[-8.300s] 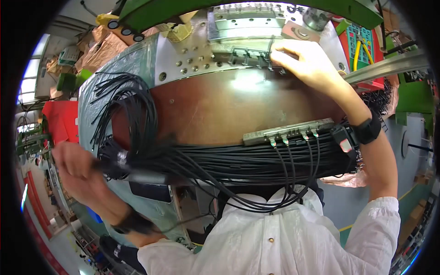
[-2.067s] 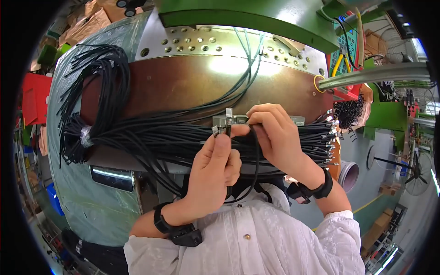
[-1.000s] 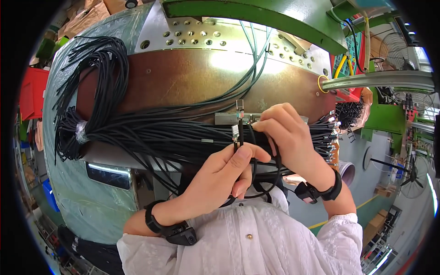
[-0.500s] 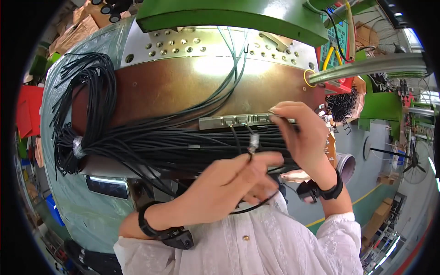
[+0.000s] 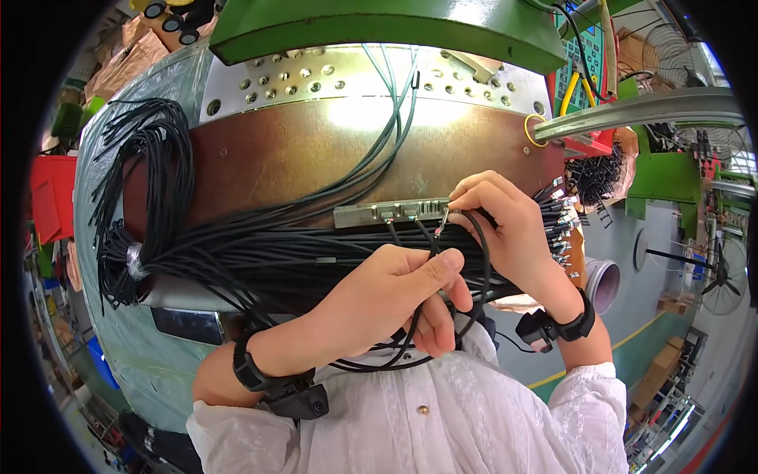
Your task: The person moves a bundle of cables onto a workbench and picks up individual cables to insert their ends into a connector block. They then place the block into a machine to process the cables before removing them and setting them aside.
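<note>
A bundle of black cables (image 5: 268,246) lies along the brown work surface, just in front of a narrow metal fixture bar (image 5: 357,216) with small slots. Two cables run from the bar's slots toward me. My left hand (image 5: 407,296) pinches a black cable, whose thin metallic tip points up toward the bar. My right hand (image 5: 505,225) is closed at the bar's right end, thumb and forefinger pinched on a black cable (image 5: 485,265) that loops down between my hands. The fingers hide that cable's end.
Above the bar stands a green machine body (image 5: 387,33) over a drilled metal plate (image 5: 304,77). Tied cable ends (image 5: 146,158) curl at the left. Cable ends with metal terminals (image 5: 562,229) fan out at the right. A dark phone-like slab (image 5: 187,325) lies near my left forearm.
My right hand has shifted left along the bar, and a cable loop now shows beneath it. My left hand has turned and drawn slightly left, its cable tip now close to the right fingertips.
</note>
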Available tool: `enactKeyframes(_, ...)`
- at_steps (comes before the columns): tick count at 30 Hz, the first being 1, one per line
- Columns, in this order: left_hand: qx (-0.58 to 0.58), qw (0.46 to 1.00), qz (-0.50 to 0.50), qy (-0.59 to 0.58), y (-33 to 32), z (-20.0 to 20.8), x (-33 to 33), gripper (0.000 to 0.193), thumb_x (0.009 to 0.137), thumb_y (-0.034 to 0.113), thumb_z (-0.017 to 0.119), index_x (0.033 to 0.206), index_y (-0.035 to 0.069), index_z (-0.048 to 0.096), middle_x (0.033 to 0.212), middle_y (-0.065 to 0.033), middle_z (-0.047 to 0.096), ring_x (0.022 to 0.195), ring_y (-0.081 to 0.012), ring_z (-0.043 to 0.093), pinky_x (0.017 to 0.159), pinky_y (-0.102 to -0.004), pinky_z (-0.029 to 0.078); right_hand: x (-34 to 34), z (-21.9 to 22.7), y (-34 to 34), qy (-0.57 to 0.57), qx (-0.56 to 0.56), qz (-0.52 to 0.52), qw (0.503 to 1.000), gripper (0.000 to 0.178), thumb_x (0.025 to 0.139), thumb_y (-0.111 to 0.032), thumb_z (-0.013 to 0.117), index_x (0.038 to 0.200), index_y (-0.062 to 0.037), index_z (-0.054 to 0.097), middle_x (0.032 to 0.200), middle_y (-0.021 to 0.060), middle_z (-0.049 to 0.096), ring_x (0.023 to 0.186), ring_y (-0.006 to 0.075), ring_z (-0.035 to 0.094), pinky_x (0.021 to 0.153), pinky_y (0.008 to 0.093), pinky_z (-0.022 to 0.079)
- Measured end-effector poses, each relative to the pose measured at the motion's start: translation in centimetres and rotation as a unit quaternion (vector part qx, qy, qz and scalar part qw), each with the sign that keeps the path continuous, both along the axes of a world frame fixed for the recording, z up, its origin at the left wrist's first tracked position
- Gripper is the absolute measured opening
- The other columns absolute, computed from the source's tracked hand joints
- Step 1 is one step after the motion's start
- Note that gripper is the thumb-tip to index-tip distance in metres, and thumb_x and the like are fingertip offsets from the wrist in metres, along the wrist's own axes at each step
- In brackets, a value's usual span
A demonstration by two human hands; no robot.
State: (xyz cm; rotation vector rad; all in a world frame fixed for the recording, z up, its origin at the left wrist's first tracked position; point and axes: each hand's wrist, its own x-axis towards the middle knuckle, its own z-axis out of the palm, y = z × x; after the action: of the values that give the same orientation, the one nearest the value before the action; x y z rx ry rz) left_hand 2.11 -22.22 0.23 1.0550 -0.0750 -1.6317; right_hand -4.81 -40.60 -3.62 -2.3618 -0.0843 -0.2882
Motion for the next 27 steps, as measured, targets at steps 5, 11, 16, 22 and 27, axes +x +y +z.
enactKeyframes(5, 0.007, 0.999, -0.004, 0.032, -0.4, -0.1, 0.4, 0.045, 0.097, 0.038, 0.039, 0.082, -0.001, 0.056, 0.061, -0.0124, 0.063, 0.049, -0.0141, 0.059, 0.046, -0.0220, 0.045, 0.2, -0.1, -0.2, 0.026, 0.066, -0.008, 0.997, 0.016, 0.070, 0.007, 0.064, 0.082, 0.0003, 0.055, 0.085, 0.0108, 0.058, 0.075, 0.0258, 0.059, 0.064, 0.0303, 0.048)
enactKeyframes(11, 0.008, 0.999, -0.023, 0.047, -0.9, 0.1, 0.7, 0.045, 0.097, 0.037, 0.037, 0.082, -0.002, 0.055, 0.060, -0.0136, 0.062, 0.050, -0.0170, 0.059, 0.047, -0.0243, 0.046, 0.1, 1.0, -0.1, 0.014, -0.059, 0.006, 0.998, 0.017, 0.069, 0.006, 0.064, 0.082, -0.0012, 0.056, 0.085, 0.0109, 0.057, 0.076, 0.0260, 0.058, 0.064, 0.0303, 0.048)
enactKeyframes(16, 0.018, 0.997, -0.052, 0.051, -2.3, 1.1, 1.4, 0.040, 0.096, 0.033, 0.040, 0.088, -0.003, 0.056, 0.062, -0.0132, 0.063, 0.051, -0.0165, 0.059, 0.048, -0.0241, 0.046, 0.1, 3.0, -1.0, -0.069, -0.159, 0.074, 0.982, 0.018, 0.068, 0.006, 0.064, 0.082, -0.0014, 0.056, 0.087, 0.0128, 0.059, 0.078, 0.0270, 0.059, 0.065, 0.0306, 0.049)
enactKeyframes(22, -0.170, 0.862, -0.255, -0.404, -0.1, 6.0, 2.6, 0.031, 0.094, 0.024, 0.047, 0.105, -0.003, 0.058, 0.068, -0.0108, 0.065, 0.056, -0.0150, 0.061, 0.053, -0.0237, 0.047, -1.5, 1.0, -1.6, -0.041, 0.016, -0.032, 0.999, 0.019, 0.069, 0.007, 0.065, 0.084, -0.0001, 0.055, 0.090, 0.0155, 0.062, 0.083, 0.0295, 0.060, 0.071, 0.0332, 0.049)
enactKeyframes(27, -0.056, 0.921, -0.143, -0.358, 1.7, 2.7, 4.1, 0.030, 0.093, 0.021, 0.050, 0.112, -0.001, 0.058, 0.075, -0.0094, 0.067, 0.065, -0.0147, 0.064, 0.060, -0.0224, 0.049, -1.6, -0.8, -1.1, -0.033, 0.017, -0.047, 0.998, 0.020, 0.070, 0.006, 0.066, 0.085, -0.0005, 0.054, 0.091, 0.0143, 0.062, 0.084, 0.0289, 0.060, 0.072, 0.0333, 0.049)
